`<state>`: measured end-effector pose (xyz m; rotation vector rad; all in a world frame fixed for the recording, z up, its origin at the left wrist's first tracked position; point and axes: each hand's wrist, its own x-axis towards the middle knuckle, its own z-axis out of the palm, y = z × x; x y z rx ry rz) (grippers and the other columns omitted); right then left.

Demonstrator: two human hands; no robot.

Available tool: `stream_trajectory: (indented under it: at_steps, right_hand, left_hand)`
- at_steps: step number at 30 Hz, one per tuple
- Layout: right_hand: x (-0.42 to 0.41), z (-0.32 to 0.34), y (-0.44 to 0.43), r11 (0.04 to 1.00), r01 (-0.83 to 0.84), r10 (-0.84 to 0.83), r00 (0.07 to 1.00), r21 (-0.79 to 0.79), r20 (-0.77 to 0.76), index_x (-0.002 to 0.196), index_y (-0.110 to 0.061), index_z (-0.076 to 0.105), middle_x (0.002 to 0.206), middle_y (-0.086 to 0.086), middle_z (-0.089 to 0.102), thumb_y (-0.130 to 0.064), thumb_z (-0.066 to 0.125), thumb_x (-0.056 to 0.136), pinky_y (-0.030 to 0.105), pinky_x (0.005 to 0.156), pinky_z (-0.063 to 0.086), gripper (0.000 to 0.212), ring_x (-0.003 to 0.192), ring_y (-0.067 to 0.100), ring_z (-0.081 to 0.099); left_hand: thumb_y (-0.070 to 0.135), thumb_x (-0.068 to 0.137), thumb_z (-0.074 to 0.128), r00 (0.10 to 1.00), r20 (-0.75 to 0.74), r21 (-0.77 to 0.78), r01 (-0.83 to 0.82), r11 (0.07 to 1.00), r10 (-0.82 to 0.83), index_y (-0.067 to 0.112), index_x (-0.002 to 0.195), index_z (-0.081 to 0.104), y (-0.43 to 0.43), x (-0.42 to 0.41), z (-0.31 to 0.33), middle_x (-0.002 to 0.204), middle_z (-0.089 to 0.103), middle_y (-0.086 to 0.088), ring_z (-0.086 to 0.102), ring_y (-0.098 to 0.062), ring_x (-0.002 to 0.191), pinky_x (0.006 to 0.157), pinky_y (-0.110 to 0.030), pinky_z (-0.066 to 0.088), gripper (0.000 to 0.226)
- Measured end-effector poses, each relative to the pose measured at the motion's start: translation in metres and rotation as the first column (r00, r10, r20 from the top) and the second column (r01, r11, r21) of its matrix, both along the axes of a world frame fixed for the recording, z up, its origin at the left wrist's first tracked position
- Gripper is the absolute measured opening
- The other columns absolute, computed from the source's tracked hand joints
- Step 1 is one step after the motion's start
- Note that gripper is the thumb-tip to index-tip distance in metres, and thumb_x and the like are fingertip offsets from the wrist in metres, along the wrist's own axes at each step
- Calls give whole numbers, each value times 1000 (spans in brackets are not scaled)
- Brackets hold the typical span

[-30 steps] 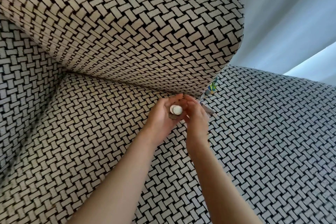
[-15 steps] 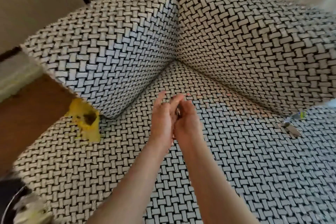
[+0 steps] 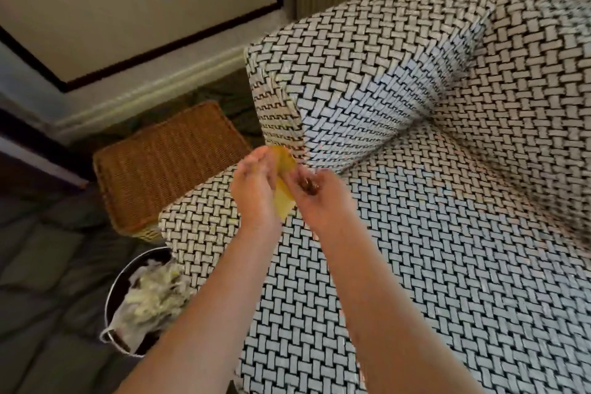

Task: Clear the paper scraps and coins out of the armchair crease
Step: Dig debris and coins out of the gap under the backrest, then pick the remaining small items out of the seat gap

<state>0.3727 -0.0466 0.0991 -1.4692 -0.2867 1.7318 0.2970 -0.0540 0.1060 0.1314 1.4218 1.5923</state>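
Observation:
My left hand (image 3: 256,192) and right hand (image 3: 323,201) are close together over the front left corner of the woven-pattern armchair seat (image 3: 415,265), at the foot of the left armrest (image 3: 351,89). A yellow paper scrap (image 3: 285,205) shows between them, by the crease where armrest and seat meet. The left hand's fingers lie fairly straight over the scrap and hide most of it. Cupped in my right hand's curled fingers are brownish coins (image 3: 309,186). Motion blurs the view.
A brown wicker basket (image 3: 166,163) stands on the floor left of the armchair. Below it, by the seat's front corner, a round metal bin (image 3: 110,307) holds crumpled white paper. Dark floor lies further left, a pale wall behind.
My view swung left from the right crease to the left armrest's front. Both hands travelled across the seat to the yellow scrap. The coins, earlier between both hands, now sit in my right hand.

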Motion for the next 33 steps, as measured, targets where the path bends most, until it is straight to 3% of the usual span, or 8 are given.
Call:
stream_trajectory:
  at_steps: [1,3,6,10,14,20,26,33]
  right_hand:
    - [0,-1,4,999,-21,22,1000,-42,15,94,-3,55,93,11,58,-11,51,92,31,98,44,10,82,12,53]
    - [-7,-3,12,994,-95,101,988,-56,115,126,-3,44,114,11,60,-13,60,88,22,88,44,43,101,16,57]
    - [0,12,16,979,-203,201,977,-13,-76,143,2,20,137,20,47,-6,47,95,20,97,40,56,122,28,47]
    - [21,29,19,976,-218,217,959,13,-181,139,10,26,145,29,28,-3,24,101,9,88,33,40,125,35,36]
    - [46,17,18,984,-158,117,927,-86,-355,127,9,42,130,25,47,-19,32,98,39,98,40,41,124,35,46]
    - [157,1,-4,996,39,-51,987,-80,-154,109,-5,57,93,8,64,-13,40,95,32,78,48,24,80,20,59]
    - [290,-18,-47,956,277,-276,961,-97,24,102,-9,59,90,5,65,-15,42,95,28,74,49,19,78,17,61]
    - [390,-43,-96,894,430,-424,903,-122,73,99,-11,58,84,2,64,-14,42,95,25,67,47,17,75,15,60]
  left_hand:
    - [-2,88,47,999,9,-51,31,998,-30,14,70,70,1,-1,-1,84,63,-4,60,-11,77,68,-18,48,33]
    - [6,91,49,997,31,-122,78,989,-75,7,90,69,3,0,0,91,64,-5,60,-14,84,75,-20,48,20]
    - [6,89,51,994,23,-132,108,985,-106,10,70,62,6,6,-1,67,64,1,57,-10,67,60,-15,47,22]
    - [6,88,51,997,-22,-146,73,987,-77,10,70,64,9,20,-4,75,68,-2,62,-14,71,59,-19,48,22]
    - [7,88,52,994,-90,-173,49,984,-66,16,70,64,9,47,-11,74,64,0,61,-15,76,71,-25,49,23]
    - [-5,88,38,912,-34,-224,391,892,-409,13,71,57,4,134,-8,67,56,-1,52,-12,62,62,-24,45,31]
    - [-3,90,40,705,63,-217,701,680,-707,17,80,58,0,249,-7,74,58,1,53,-10,64,60,-24,44,28]
    - [-3,90,39,500,46,-268,840,472,-865,18,79,58,-4,353,-23,75,59,1,54,-10,61,56,-23,44,30]
